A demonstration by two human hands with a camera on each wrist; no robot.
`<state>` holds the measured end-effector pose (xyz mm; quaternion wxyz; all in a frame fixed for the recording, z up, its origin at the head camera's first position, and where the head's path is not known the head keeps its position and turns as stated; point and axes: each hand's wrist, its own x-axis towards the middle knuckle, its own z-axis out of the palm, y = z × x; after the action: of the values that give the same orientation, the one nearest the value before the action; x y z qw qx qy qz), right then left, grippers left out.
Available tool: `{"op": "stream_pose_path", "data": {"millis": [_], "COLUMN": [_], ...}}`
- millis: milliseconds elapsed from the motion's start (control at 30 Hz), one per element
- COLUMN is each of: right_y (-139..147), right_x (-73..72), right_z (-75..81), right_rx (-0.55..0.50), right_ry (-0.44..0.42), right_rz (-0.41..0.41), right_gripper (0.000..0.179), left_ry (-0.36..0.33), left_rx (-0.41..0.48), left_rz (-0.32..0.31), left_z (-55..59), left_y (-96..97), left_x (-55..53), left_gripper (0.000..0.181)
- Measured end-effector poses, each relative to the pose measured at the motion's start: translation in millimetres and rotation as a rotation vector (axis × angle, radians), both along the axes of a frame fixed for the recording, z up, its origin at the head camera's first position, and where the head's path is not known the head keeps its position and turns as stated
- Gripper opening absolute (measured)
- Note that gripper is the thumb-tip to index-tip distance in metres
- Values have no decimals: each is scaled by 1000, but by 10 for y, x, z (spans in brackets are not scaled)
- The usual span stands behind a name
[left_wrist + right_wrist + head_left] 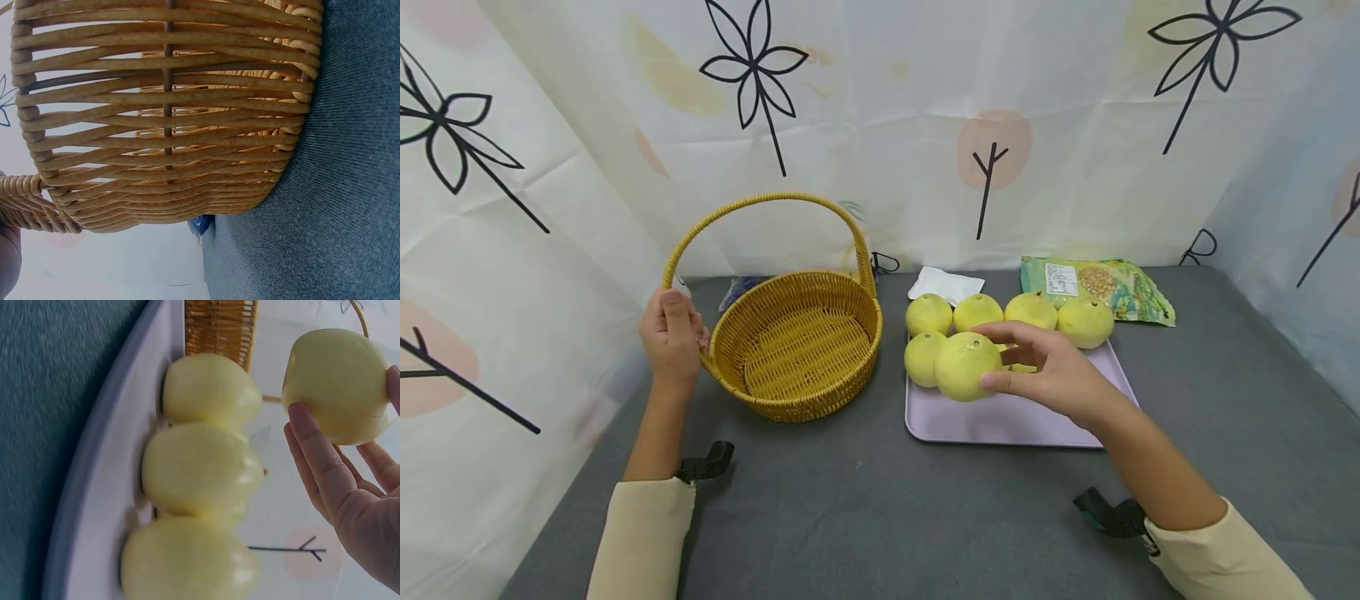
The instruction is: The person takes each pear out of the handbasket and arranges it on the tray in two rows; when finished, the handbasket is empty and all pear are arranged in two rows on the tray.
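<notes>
My left hand [675,333] grips the lower left part of the handle of a golden woven basket [797,408]. Seen from the left wrist, the basket's side wall [169,112] fills much of the picture, standing on the grey cloth. My right hand [1045,371] holds a round yellow-green fruit [967,367] between thumb and fingers. The right wrist view has this fruit [337,384] raised above the others. Several similar fruits [928,315] sit on a pale purple tray [1000,427], some partly hidden behind my right hand. Inside the basket only its woven bottom shows.
Behind the tray lie a white tissue-like packet [946,285] and a green printed bag [1135,292]. A dark blue item [741,290] is partly hidden behind the basket. Patterned white cloth [887,167] walls the grey table [850,517] at the back and sides.
</notes>
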<state>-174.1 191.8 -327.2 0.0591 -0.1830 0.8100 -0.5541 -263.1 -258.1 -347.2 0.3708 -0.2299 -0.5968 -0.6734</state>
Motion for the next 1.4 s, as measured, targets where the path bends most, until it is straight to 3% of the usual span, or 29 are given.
{"op": "stream_pose_path", "data": {"millis": [400, 767, 1200, 1400], "right_y": [399, 777, 1138, 1296], "right_x": [-37, -151, -164, -202], "right_z": [149, 86, 58, 1], "right_rx": [-4, -91, 28, 62], "right_ry": [45, 64, 31, -33], "right_rz": [-104, -108, -190, -202], "right_gripper": [57, 54, 51, 48], "left_ry": [13, 25, 23, 29], "left_rx": [-25, -23, -21, -24], "left_rz": [6, -3, 6, 2], "left_z": [-2, -3, -4, -14], "left_y": [-3, -8, -2, -11], "left_x": [7, 0, -2, -10], "left_gripper": [46, 43, 46, 46]}}
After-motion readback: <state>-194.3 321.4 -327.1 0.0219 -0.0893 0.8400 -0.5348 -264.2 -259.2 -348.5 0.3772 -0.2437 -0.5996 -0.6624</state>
